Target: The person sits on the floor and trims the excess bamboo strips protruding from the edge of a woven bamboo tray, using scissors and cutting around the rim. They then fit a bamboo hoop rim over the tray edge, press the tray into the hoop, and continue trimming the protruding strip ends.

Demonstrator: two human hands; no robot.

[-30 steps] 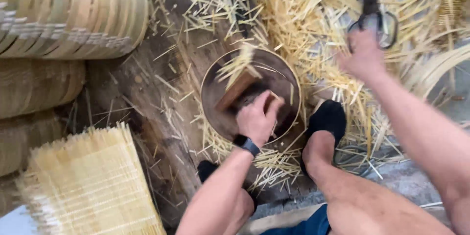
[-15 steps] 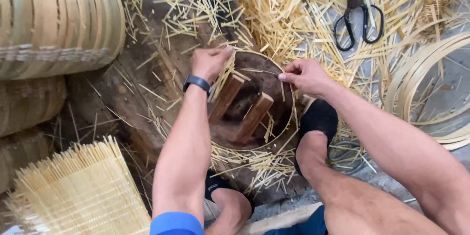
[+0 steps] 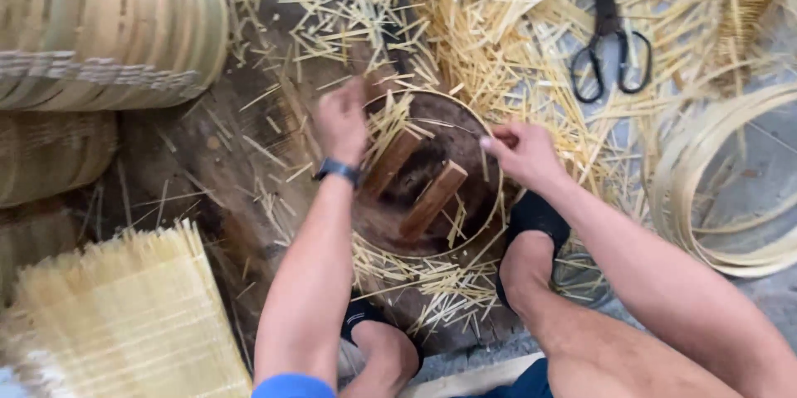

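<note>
Seen from above, a seated person leans over a round bamboo hoop (image 3: 490,224) that lies flat on a worn wooden block (image 3: 232,190), directly in front of their knees and between their two feet in dark slippers. The left hand (image 3: 342,120) is blurred at the hoop's upper left edge, fingers curled downward over a small tuft of thin bamboo slivers (image 3: 387,120); whether it actually pinches them cannot be told. The right hand (image 3: 525,151) rests on the hoop's right rim with fingertips closed in a light pinch on the rim or on a sliver there. Inside the hoop two short brown wooden blocks (image 3: 415,182) lie side by side at a slant, near each other and to the left hand. Loose bamboo offcuts (image 3: 465,41) cover the ground all around the hoop. A pair of black shears (image 3: 610,49) lies well apart at upper right, beyond the right hand. Stacked woven bamboo trays (image 3: 100,29) stand at upper left, a bundle of cut bamboo strips (image 3: 116,323) lies at lower left, and coiled bamboo rings (image 3: 722,182) lie at right. As a judgement: the sharp sliver ends could prick the bare fingers, the thin hoop could spring or warp if pressed unevenly, and the blocks could shift if knocked by the left wrist, which wears a dark watch (image 3: 337,170).
</note>
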